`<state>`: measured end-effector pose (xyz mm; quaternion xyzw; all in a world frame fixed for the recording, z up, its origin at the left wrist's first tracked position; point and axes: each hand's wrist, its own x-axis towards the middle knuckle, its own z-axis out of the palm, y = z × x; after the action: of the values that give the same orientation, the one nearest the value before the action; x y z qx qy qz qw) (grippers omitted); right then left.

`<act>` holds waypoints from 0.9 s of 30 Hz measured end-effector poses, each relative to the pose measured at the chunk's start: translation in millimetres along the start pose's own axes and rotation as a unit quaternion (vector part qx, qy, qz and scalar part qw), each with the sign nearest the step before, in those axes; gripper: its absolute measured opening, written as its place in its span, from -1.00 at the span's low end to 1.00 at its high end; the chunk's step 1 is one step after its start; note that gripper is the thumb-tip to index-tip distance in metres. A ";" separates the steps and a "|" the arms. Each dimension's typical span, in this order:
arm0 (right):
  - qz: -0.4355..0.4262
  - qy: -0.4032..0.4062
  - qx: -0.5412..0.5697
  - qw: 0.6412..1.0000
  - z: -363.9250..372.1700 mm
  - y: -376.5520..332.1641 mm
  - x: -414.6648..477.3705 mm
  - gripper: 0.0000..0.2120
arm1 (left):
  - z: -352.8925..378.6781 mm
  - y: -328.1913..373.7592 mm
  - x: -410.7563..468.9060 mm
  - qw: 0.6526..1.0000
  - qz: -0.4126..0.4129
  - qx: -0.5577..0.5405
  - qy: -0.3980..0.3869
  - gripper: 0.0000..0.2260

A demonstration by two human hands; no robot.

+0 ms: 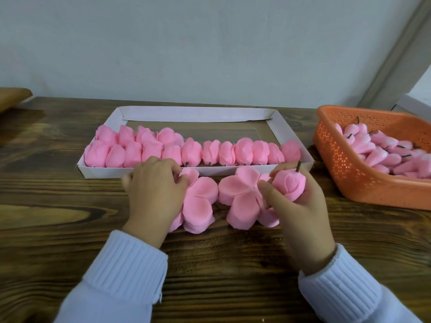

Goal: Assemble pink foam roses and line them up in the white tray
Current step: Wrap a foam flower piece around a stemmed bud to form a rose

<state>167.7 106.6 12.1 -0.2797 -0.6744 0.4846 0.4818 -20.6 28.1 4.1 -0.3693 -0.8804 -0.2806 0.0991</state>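
A white tray [196, 114] lies on the wooden table with several pink foam roses [243, 152] lined up along its near side and a second short row at its left. In front of it sit two stacks of flat pink petal pieces: the left stack [200, 203] and the right stack [240, 194]. My left hand [155, 190] lies over the left stack, its fingertips pinching a petal at the stack's top edge. My right hand [300, 206] grips a pink rose bud [288, 183] with a short brown stem pointing up, held just over the right stack.
An orange perforated basket [345, 173] at the right holds several pink buds with brown stems. A brown object [11, 96] sits at the far left table edge. A wall rises right behind the tray.
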 end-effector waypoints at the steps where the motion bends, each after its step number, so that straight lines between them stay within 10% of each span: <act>1: 0.002 0.001 -0.001 1.000 0.2 -0.2 0.1 -0.87 | -0.5 0.1 0.2 1.000 0.005 0.000 0.007 -0.95; 12: -0.071 -0.030 -0.044 0.996 3.3 -2.0 -5.3 -0.79 | -10.0 12.6 -2.4 0.955 0.134 -0.259 0.053 -0.80; 21: 0.070 -0.256 0.164 0.950 0.7 -1.6 -3.7 -0.89 | -12.8 36.9 -17.8 0.820 0.053 -0.548 -0.158 -0.83; 27: 0.055 -0.185 0.081 0.978 -1.5 -4.2 -2.7 -0.78 | -11.5 39.1 -16.4 0.774 -0.050 -0.612 -0.156 -0.89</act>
<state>170.4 103.4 15.0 -0.1815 -0.6939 0.6071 0.3421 18.2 34.1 23.7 -0.3459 -0.5439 -0.7029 -0.3008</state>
